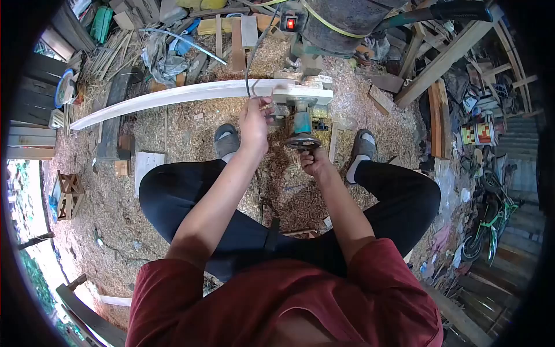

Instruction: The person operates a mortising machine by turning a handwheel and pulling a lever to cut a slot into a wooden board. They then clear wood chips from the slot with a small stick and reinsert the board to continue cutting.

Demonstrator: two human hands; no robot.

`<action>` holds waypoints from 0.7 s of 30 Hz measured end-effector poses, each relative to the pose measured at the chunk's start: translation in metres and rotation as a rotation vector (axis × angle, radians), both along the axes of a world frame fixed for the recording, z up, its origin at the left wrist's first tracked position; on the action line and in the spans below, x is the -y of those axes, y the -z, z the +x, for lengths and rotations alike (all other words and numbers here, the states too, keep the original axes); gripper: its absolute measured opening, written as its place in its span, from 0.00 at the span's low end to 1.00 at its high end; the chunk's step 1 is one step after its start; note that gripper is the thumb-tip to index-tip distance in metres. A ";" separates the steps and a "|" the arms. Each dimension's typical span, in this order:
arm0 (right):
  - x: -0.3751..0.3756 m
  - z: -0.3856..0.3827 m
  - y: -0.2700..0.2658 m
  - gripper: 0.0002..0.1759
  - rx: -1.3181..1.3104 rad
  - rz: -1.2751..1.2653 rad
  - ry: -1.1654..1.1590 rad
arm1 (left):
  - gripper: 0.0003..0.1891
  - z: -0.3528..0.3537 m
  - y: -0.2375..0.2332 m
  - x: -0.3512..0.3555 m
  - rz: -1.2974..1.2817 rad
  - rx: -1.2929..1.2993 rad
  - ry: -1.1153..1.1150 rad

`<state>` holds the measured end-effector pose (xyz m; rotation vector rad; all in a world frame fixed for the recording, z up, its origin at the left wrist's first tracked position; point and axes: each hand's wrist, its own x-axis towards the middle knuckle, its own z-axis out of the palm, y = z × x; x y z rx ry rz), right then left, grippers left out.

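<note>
A long, curved, pale wooden piece (173,94) reaches from the far left to the machine vise, where its right end lies beside a short pale block (321,95). My left hand (254,122) is just in front of the wood, its fingers curled; what they hold, if anything, is hidden. A thin dark cord or rod (250,66) comes down from above to the fingertips of that hand. Below the teal vise body (302,122) is a round dark handwheel (303,141). My right hand (315,162) is closed at the near edge of this handwheel.
The machine's dark housing (347,20) hangs over the work, with a lit red switch (291,23) at its left. Wood chips (289,194) cover the floor around my slippered feet. Wood offcuts (238,43) lie behind, and a slanted timber (448,63) stands at right.
</note>
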<state>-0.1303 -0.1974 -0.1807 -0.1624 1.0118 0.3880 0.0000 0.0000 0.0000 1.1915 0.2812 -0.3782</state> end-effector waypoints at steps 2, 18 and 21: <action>-0.005 0.001 -0.004 0.16 -0.023 -0.055 0.009 | 0.18 -0.001 0.006 -0.002 0.008 0.011 0.010; -0.050 0.029 -0.004 0.15 -0.098 -0.261 0.113 | 0.19 0.010 0.004 -0.030 0.026 0.023 -0.099; -0.052 0.031 -0.001 0.19 -0.173 -0.266 0.130 | 0.19 0.009 0.002 -0.029 0.040 0.031 -0.088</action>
